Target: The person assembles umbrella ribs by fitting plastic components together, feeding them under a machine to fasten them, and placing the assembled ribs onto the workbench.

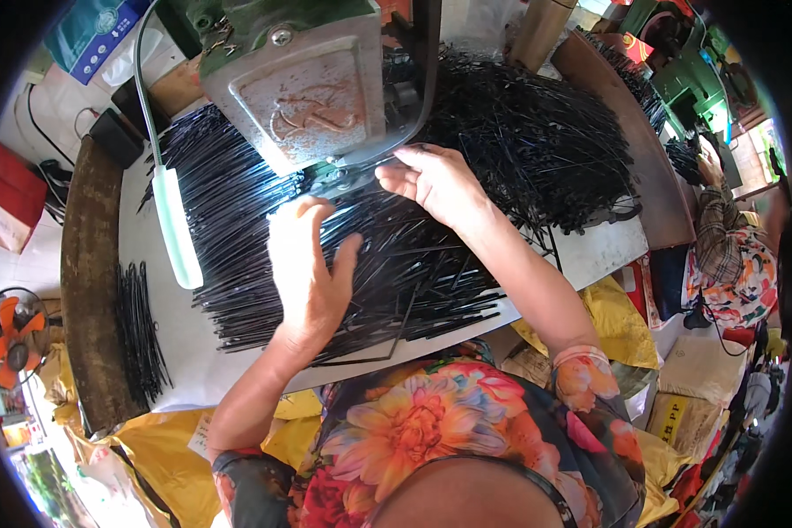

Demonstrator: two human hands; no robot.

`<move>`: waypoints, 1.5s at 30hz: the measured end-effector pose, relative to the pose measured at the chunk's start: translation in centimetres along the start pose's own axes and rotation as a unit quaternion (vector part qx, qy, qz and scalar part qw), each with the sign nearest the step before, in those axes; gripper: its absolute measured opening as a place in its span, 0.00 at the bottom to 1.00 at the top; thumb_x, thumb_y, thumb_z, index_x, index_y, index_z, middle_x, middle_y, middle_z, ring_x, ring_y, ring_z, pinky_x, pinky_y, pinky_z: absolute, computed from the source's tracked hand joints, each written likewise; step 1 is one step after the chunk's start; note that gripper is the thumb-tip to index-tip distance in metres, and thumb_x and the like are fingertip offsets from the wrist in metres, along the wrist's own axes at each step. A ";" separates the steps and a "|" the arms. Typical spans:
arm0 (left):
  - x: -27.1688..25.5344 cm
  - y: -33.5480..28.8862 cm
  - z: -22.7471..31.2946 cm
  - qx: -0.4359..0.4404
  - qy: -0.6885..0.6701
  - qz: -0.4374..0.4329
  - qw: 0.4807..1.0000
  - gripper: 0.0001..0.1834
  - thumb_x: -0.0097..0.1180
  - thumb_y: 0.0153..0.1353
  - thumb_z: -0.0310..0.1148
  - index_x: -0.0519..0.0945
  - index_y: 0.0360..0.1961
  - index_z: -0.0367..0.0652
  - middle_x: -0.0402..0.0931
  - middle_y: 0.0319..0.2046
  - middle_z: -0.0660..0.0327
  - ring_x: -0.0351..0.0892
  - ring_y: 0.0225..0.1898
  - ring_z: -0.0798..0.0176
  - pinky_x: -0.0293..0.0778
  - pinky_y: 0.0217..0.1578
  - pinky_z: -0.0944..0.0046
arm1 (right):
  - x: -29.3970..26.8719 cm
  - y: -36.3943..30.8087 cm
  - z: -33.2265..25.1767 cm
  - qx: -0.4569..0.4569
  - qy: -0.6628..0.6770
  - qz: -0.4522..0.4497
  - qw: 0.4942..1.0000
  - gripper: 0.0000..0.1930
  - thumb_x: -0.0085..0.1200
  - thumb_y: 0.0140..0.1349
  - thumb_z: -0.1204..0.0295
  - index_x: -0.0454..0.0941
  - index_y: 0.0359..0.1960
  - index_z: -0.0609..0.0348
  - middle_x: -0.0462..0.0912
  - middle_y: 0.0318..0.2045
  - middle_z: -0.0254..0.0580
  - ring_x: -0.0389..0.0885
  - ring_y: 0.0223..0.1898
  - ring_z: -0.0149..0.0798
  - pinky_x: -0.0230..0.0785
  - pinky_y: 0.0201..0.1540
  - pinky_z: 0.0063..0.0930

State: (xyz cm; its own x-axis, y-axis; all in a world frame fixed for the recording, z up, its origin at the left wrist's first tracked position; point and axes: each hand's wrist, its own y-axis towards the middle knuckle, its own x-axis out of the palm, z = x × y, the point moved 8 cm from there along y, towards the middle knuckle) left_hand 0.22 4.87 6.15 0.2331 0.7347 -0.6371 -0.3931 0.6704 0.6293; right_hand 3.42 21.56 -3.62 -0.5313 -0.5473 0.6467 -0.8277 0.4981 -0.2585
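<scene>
In the head view, black strips [233, 290] are lying under and to both sides of the left hand [308, 273], their long axes running crosswise, rising rightward. That hand is resting open, thumb spread wide, seemingly gripping nothing; the right hand [444, 185] is hanging half-curled just beside the green machine [304, 101], its hold impossible to tell. A pale table [172, 330] is bearing the strips; an orange-bladed fan [11, 341] is standing leftward, a co-worker [722, 229] showing at far right

Green machine [304, 106]: top cut off by upper edge. Black rods [229, 229] under machine: partly hidden. Left hand [308, 264], below machine: some fingers hidden. Right hand [440, 183], machine's lower right: grip too small to tell.
</scene>
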 end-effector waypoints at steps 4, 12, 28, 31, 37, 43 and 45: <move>6.0 -3.5 -6.0 -0.503 -0.524 -0.072 0.684 0.11 0.54 0.52 0.34 0.73 0.31 0.37 0.73 0.22 0.59 0.69 0.20 0.67 0.64 0.20 0.70 | -0.3 0.2 -0.3 -0.026 -0.009 0.022 0.999 0.11 0.42 0.59 0.77 0.68 0.39 0.76 0.74 0.35 0.55 0.77 0.36 0.43 0.73 0.40 0.31; 7.3 -1.5 -10.7 -0.500 -0.626 0.057 0.596 0.11 0.51 0.55 0.32 0.71 0.31 0.33 0.74 0.22 0.55 0.70 0.19 0.67 0.66 0.18 0.74 | 0.5 0.5 -0.3 -0.060 0.017 0.008 0.998 0.09 0.42 0.58 0.77 0.70 0.33 0.74 0.76 0.30 0.54 0.79 0.30 0.42 0.75 0.36 0.30; 7.0 -2.4 -10.1 -0.511 -0.616 0.088 0.593 0.12 0.49 0.58 0.33 0.72 0.31 0.32 0.74 0.23 0.55 0.71 0.20 0.67 0.66 0.19 0.73 | 0.9 -0.1 0.6 -0.078 0.071 0.000 0.994 0.11 0.45 0.58 0.75 0.70 0.32 0.77 0.75 0.30 0.56 0.78 0.33 0.43 0.75 0.39 0.32; 7.3 -2.3 -10.5 -0.510 -0.616 0.092 0.593 0.11 0.48 0.58 0.33 0.71 0.30 0.33 0.74 0.23 0.55 0.71 0.20 0.67 0.66 0.19 0.73 | 0.8 -0.2 0.4 -0.086 0.066 0.006 0.994 0.10 0.46 0.57 0.75 0.70 0.31 0.76 0.76 0.29 0.55 0.79 0.31 0.42 0.76 0.37 0.32; 8.1 -2.7 -10.1 -0.524 -0.618 0.077 0.581 0.11 0.48 0.58 0.33 0.71 0.33 0.34 0.75 0.24 0.57 0.70 0.20 0.69 0.64 0.19 0.74 | 0.5 -0.4 0.2 -0.069 0.018 0.010 0.997 0.10 0.47 0.57 0.74 0.71 0.31 0.75 0.77 0.28 0.52 0.79 0.30 0.42 0.75 0.36 0.32; 7.5 -2.7 -11.6 -0.503 -0.548 0.047 0.667 0.09 0.50 0.57 0.32 0.72 0.35 0.38 0.75 0.27 0.60 0.72 0.24 0.71 0.65 0.22 0.76 | -1.3 -1.8 -1.0 0.017 -0.088 -0.032 0.995 0.12 0.52 0.54 0.72 0.71 0.32 0.74 0.77 0.25 0.51 0.79 0.23 0.39 0.75 0.25 0.25; 7.4 -2.4 -11.4 -0.511 -0.589 0.046 0.624 0.08 0.49 0.57 0.31 0.72 0.34 0.38 0.75 0.26 0.59 0.72 0.21 0.71 0.66 0.20 0.77 | -2.3 -3.4 -3.7 -0.009 -0.206 -0.036 0.978 0.12 0.53 0.53 0.72 0.72 0.33 0.72 0.78 0.24 0.49 0.78 0.20 0.35 0.73 0.21 0.21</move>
State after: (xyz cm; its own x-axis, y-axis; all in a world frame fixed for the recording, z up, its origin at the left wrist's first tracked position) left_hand -7.21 7.52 -5.15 0.4243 0.7344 0.5298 -0.6742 0.6468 -0.3566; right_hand 8.14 23.63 -1.51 -0.5024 -0.8038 0.3187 -0.8644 0.4581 -0.2072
